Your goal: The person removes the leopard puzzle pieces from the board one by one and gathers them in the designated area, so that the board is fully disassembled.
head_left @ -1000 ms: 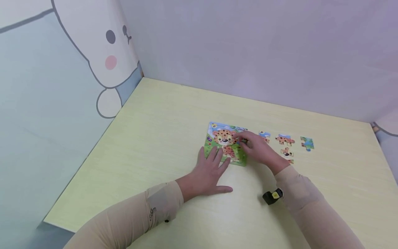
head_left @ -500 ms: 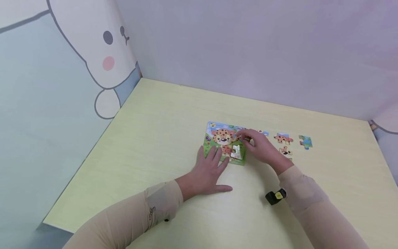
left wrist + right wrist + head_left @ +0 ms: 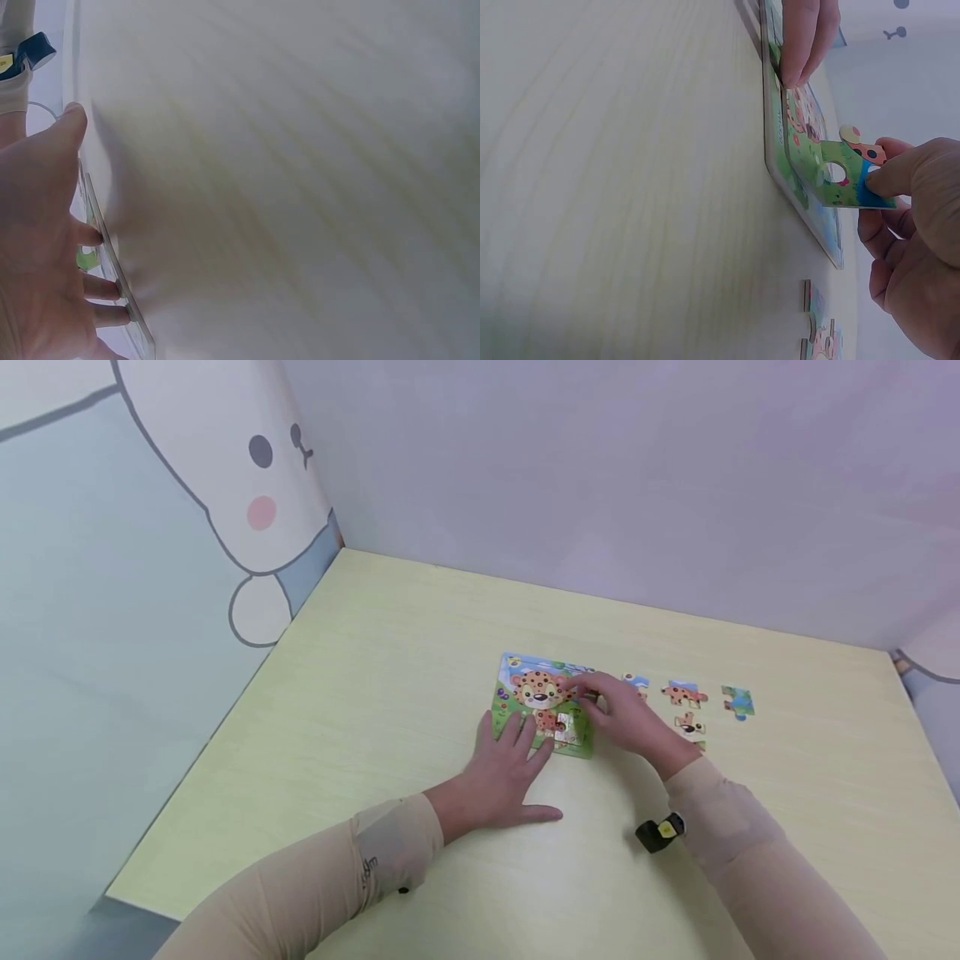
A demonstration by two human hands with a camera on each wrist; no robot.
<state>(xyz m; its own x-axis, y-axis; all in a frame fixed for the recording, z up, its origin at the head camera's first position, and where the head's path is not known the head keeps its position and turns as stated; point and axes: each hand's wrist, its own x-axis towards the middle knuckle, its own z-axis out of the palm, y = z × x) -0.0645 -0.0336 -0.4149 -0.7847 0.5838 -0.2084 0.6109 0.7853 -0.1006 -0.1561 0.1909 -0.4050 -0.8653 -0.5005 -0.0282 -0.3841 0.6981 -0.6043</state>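
Right hand: the thumb and fingers clamp a puzzle piece by one side, seen in the right-wrist view, where it is raised at a tilt above the board's right part; whether its lower edge touches the board cannot be told. Left hand: the fingers are straight and spread apart, their tips on the near left part of the board, the thumb splayed well to the side over the table. The board lies flat, showing a spotted cub on green and blue. Right of it lie loose pieces, one partly hidden behind the right hand. A black-and-yellow device sits at the right wrist, below a beige sleeve. A pale wall stands behind the table.
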